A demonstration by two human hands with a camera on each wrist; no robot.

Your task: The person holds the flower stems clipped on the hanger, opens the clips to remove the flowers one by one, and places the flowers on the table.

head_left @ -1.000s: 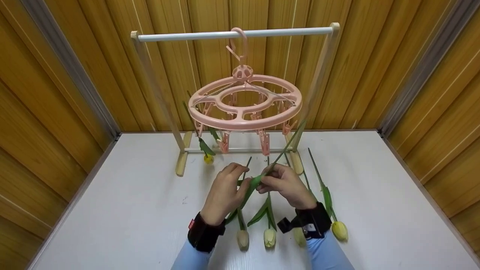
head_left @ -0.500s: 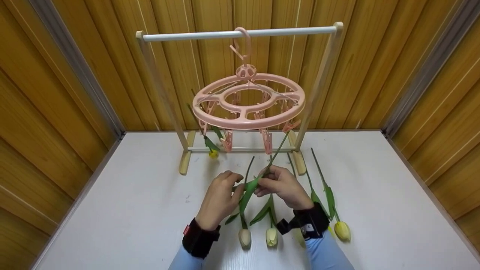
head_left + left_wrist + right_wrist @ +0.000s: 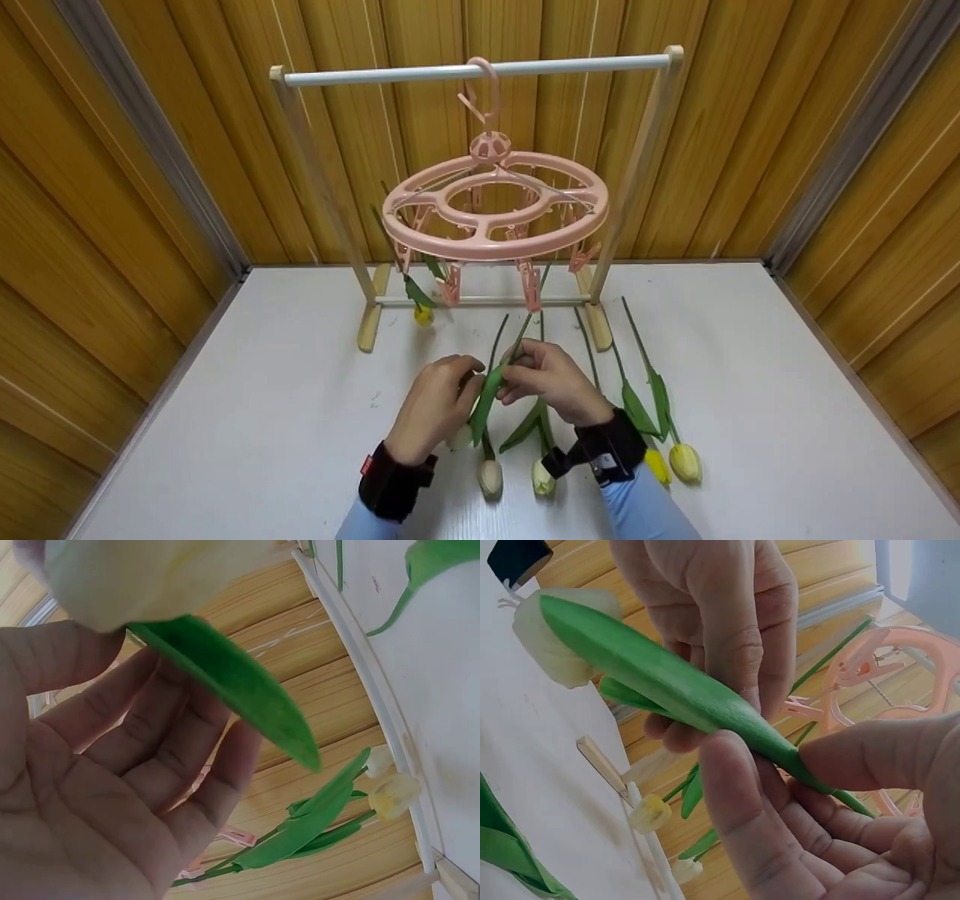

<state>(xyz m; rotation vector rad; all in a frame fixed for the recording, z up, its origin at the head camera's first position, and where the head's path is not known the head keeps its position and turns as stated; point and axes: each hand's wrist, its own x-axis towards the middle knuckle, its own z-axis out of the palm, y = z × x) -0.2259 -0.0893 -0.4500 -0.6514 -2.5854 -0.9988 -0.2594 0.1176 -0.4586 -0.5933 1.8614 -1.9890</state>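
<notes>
Both hands are on one artificial tulip with a pale white bloom [image 3: 562, 637] and a long green leaf [image 3: 489, 394]. My right hand [image 3: 551, 379] pinches its stem between thumb and fingers, below the leaf. At the bloom end, my left hand [image 3: 435, 405] has its thumb and curled fingers about the base of the leaf, seen closely in the left wrist view, where the bloom [image 3: 150, 577] fills the top. The stem points up and away, toward the pink clip hanger [image 3: 487, 247]. From the head, the bloom is mostly hidden beside the left hand.
The hanger hangs by its hook from a white bar [image 3: 390, 73] on a wooden stand. A yellow tulip [image 3: 424, 315] hangs bloom-down at its left. Several tulips lie on the white table, among them a cream one [image 3: 490, 480] and a pale yellow one [image 3: 685, 463].
The held tulip has come down and left with both hands, its stem now steeper and its upper end lower. My right forearm has shifted left, uncovering a yellow bloom on the table.
</notes>
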